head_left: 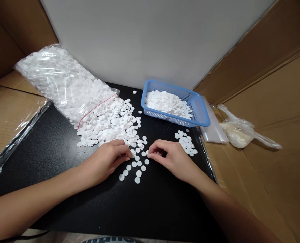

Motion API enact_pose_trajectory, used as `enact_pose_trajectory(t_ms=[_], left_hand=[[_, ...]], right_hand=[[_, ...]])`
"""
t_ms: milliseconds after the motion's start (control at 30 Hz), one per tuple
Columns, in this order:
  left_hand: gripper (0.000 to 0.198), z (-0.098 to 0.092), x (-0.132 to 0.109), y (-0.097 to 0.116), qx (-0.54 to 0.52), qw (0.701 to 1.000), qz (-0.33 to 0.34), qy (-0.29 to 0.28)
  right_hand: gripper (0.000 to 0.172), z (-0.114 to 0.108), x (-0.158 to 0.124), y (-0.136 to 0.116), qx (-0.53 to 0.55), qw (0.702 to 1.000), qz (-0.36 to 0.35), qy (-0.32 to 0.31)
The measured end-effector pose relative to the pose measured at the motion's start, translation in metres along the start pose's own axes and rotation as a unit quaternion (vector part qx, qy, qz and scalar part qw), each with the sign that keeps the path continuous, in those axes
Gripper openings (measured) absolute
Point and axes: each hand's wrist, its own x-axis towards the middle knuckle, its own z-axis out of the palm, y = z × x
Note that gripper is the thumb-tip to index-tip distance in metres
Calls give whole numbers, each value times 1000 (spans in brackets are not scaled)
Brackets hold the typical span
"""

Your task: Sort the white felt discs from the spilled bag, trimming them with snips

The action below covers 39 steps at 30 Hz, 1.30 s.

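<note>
My left hand point(113, 157) is closed in a pinch at the front edge of a heap of small white discs point(112, 121), its fingertips on a white disc point(133, 152). Across a narrow gap, my right hand point(169, 157) pinches another white disc point(147, 153) between thumb and forefinger. Several loose discs point(137, 173) lie flat on the black table between and in front of both hands. The heap spills from the mouth of a large clear zip bag point(61, 81) full of the same discs. Beyond my right hand lies a smaller group of discs point(187, 143).
A blue plastic basket point(175, 88), partly filled with white discs, stands at the back right of the black table point(109, 209). Flat clear bags point(213, 125) and a knotted plastic bag point(238, 133) lie right of it. Cardboard point(273, 108) flanks the table; a pale wall rises behind.
</note>
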Motion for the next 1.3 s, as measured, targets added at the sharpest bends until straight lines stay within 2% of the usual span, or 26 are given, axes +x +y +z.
enact_pose_trajectory(t_ms=[100, 200, 300, 367, 500, 600, 667, 767, 833, 967, 1067, 1200, 1300], left_hand=[[16, -9, 0, -2, -60, 997, -7, 46], [14, -16, 0, -4, -94, 992, -28, 79], [14, -17, 1, -5, -105, 990, -31, 85], [13, -17, 1, -5, -106, 991, -24, 82], [13, -16, -1, -7, -80, 994, -12, 71], [16, -11, -3, -8, -18, 996, 39, 83], [14, -4, -3, -7, 46, 991, 98, 81], [6, 10, 0, -2, 148, 975, 158, 44], [7, 19, 3, 1, 195, 965, 174, 28], [13, 29, 6, 3, 227, 955, 186, 41], [19, 29, 5, 3, 214, 957, 188, 55], [18, 21, 2, 7, 140, 977, 152, 52], [13, 14, -1, 9, 76, 992, 96, 20]], right_hand=[[12, 11, -4, -8, 14, 1000, -22, 5], [14, 24, -7, -11, -38, 994, -104, 21], [12, 26, -9, -10, -79, 985, -148, -25], [12, 21, -10, -8, -77, 985, -147, -45], [14, 4, -8, -4, -83, 991, -102, -12], [15, -2, -5, -3, -106, 992, -62, -32], [15, -2, -5, -3, -110, 992, -46, -45], [14, 2, -4, -4, -97, 994, -23, -45], [15, 5, -5, -5, -82, 995, -2, -47], [18, 7, -6, -5, -51, 997, 32, -41], [19, 9, -6, -6, -51, 998, 16, -15], [17, 12, -8, -10, -120, 991, -55, 32], [17, 13, -10, -13, -145, 983, -109, -20]])
